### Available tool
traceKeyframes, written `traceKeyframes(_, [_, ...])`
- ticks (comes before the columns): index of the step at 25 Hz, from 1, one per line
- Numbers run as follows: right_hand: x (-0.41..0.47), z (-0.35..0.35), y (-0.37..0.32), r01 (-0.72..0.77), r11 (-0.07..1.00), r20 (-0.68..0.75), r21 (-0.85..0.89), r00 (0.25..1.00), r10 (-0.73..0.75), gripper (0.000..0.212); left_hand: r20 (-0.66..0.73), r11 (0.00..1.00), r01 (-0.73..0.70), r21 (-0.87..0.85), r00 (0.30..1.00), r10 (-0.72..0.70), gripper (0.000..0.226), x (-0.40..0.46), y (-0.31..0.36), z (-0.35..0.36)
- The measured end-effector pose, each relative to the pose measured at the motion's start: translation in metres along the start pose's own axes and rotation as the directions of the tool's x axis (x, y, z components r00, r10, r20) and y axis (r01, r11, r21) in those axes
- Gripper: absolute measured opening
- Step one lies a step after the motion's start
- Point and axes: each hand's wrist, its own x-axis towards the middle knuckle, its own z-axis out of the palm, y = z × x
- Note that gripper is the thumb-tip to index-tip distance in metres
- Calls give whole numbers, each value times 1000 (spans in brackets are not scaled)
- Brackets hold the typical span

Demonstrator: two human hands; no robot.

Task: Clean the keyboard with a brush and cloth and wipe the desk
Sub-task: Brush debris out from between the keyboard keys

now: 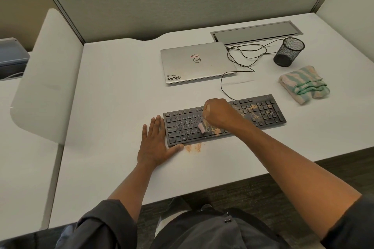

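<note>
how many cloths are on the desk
1: the striped cloth lies folded on the desk, right of the laptop, beyond the keyboard's right end, near the mesh cup.

A person at a desk is wearing dark grey sleeves, rolled or pushed up above the elbows and leaving both forearms bare. The left sleeve (105, 226) is bunching in soft folds near the elbow. Lighter grey trousers (212, 232) are showing below, with what appears to be a small dark clip or buckle (227, 220) at the waist.
</note>
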Motion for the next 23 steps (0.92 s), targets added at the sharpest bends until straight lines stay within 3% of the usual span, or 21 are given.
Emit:
traceKeyframes(9, [-11, 14, 3, -18, 999, 29, 32, 999, 17, 23, -4, 1000, 5, 0, 1000, -5, 120, -1, 0, 0])
traceKeyframes(13, [-15, 19, 0, -19, 978, -40, 207, 999, 28, 16, -8, 1000, 1, -7, 1000, -1, 121, 0, 0, 0])
traceKeyframes(18, [-24, 23, -6, -23, 997, 92, 74, 996, 16, 24, -16, 1000, -1, -9, 1000, 1, 120, 0, 0, 2])
traceKeyframes(23, [-26, 25, -11, 12, 964, -23, 265, 1000, -6, 14, -28, 1000, -10, -16, 1000, 10, 118, 0, -2, 4])
